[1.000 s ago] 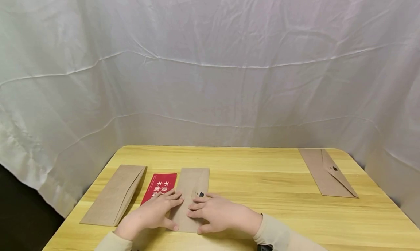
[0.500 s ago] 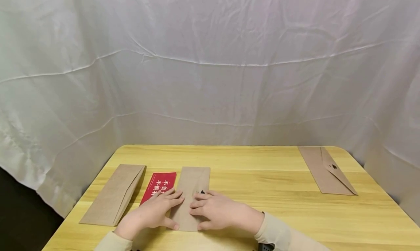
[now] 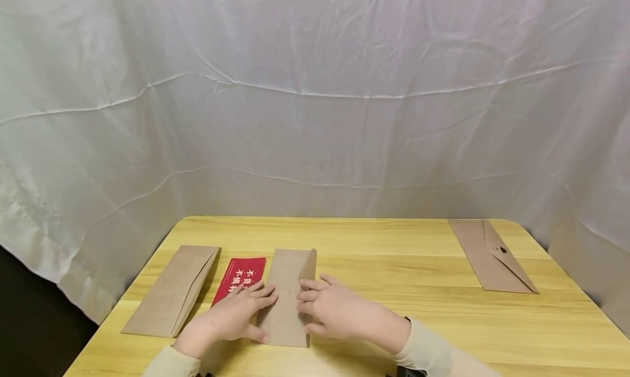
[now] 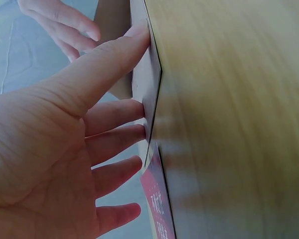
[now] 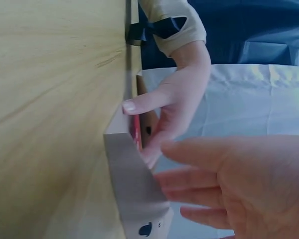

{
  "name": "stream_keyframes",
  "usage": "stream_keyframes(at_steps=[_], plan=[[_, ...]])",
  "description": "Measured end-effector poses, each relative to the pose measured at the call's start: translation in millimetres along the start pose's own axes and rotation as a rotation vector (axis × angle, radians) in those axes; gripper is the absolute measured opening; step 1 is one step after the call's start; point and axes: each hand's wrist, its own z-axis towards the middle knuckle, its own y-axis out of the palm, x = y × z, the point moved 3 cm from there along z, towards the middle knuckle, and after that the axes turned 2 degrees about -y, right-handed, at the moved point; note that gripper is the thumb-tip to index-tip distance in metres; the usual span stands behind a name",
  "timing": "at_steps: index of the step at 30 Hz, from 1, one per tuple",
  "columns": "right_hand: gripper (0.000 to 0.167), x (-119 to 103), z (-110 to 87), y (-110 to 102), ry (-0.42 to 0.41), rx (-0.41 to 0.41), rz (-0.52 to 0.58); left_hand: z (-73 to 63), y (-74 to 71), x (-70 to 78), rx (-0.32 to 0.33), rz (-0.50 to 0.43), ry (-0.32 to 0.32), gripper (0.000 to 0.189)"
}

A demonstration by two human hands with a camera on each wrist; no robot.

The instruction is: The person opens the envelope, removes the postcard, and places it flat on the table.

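Note:
A brown paper envelope (image 3: pixel 284 267) lies upright in front of me, its long flap (image 3: pixel 311 267) lifted along the right side. My left hand (image 3: pixel 231 314) rests on the envelope's left part, thumb near the bottom corner and fingers spread. In the left wrist view the thumb and two fingertips touch the paper. My right hand (image 3: pixel 342 311) has its fingertips at the raised flap, fingers loosely extended and not pinching it. The right wrist view shows the flap standing off the table, a black print (image 5: pixel 145 228) on it. Partly under my left fingers is a red card (image 3: pixel 246 268) with white characters.
Another brown envelope (image 3: pixel 164 297) lies at the left, its side slightly gaping. At the far right is a closed brown envelope (image 3: pixel 472 256) with a black print on its flap. The wooden table (image 3: pixel 384 256) is backed by a pale curtain (image 3: pixel 344 136).
My right hand has shifted a little to the right, and the envelope's flap, flat earlier with its black print showing, now stands raised. My left hand has stayed in place.

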Motion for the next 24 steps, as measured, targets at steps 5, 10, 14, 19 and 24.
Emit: stream_keyframes(at_steps=[5,10,14,19,24], plan=[[0.043,5.3,-4.1,-7.9,0.091,-0.002,-0.047,0.1,-0.3,0.3,0.0,-0.01,-0.003,0.083],[0.046,15.1,-6.7,-5.6,0.159,-0.012,-0.041,-1.0,-0.1,0.3,-0.002,-0.018,-0.006,0.083],[0.044,23.3,-4.2,4.2,0.191,-0.037,-0.029,-1.1,0.0,0.3,0.0,-0.021,-0.003,0.083],[0.035,32.7,-1.3,16.1,0.209,-0.035,-0.011,-1.6,-1.0,1.6,-0.002,-0.02,-0.004,0.083],[0.052,41.3,1.0,24.2,0.23,-0.053,0.038,-2.1,-1.4,1.6,-0.005,-0.019,-0.009,0.083]])
